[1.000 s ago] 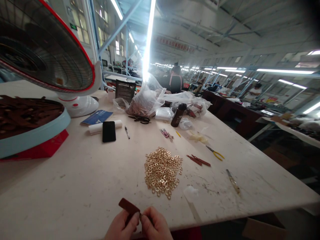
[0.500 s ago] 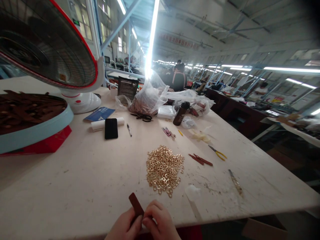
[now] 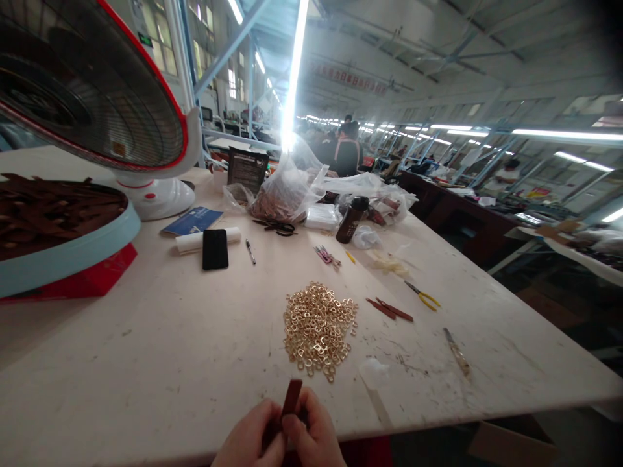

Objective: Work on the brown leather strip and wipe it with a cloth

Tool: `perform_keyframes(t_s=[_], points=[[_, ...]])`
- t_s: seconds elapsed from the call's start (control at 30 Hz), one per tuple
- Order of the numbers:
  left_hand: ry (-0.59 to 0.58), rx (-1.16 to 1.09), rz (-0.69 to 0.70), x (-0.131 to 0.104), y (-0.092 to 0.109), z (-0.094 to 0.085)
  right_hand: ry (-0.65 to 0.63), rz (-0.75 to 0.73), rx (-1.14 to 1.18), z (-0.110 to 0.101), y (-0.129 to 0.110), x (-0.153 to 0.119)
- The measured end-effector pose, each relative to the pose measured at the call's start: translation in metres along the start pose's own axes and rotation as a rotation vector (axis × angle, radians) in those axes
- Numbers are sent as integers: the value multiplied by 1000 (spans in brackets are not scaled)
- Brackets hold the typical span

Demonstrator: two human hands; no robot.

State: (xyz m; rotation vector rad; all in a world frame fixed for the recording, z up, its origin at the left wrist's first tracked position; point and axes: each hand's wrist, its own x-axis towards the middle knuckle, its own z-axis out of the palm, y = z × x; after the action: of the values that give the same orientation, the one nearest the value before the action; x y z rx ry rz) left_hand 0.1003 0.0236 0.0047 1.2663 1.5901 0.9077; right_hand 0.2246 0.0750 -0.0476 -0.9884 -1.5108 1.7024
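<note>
Close to the table's front edge, a brown leather strap (image 3: 293,397) points up and away between my two hands. My left hand (image 3: 256,431) is closed at the strap's left side. My right hand (image 3: 314,428) pinches it from the right, thumb against its face. The lower part of the strap is hidden by my fingers. Just beyond lies a heap of small gold D-rings (image 3: 318,327). Right of the heap rest a few more brown straps (image 3: 390,309), beside yellow-handled pliers (image 3: 423,296).
A fan (image 3: 92,84) stands at the left behind a light-blue round tray (image 3: 73,250) of brown straps. Further back are a black phone (image 3: 215,249), a pen (image 3: 250,251), scissors (image 3: 277,227), plastic bags (image 3: 287,191) and a dark bottle (image 3: 352,220). A brush (image 3: 456,353) lies at the right.
The strap has swung from leaning left to nearly upright and shifted right. My right hand has closed around it, and both hands sit closer together.
</note>
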Motion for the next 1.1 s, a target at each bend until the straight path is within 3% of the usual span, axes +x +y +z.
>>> perform_keyframes(t_s=[0.1, 0.3, 0.53, 0.77, 0.97, 1.1], points=[[14, -84, -39, 1, -5, 5, 60, 13, 212, 4, 4, 0], [37, 14, -28, -2, -4, 2, -49, 14, 266, 7, -12, 1], [12, -182, -26, 3, -13, 4, 221, 98, 325, 22, -2, -1], [141, -114, -44, 4, -16, 11, 408, 30, 265, 27, 10, 1], [50, -227, -21, 9, -27, 15, 162, 188, 533, 20, 29, 7], [-13, -377, -37, 13, -33, 11, 163, 180, 562, 22, 34, 7]])
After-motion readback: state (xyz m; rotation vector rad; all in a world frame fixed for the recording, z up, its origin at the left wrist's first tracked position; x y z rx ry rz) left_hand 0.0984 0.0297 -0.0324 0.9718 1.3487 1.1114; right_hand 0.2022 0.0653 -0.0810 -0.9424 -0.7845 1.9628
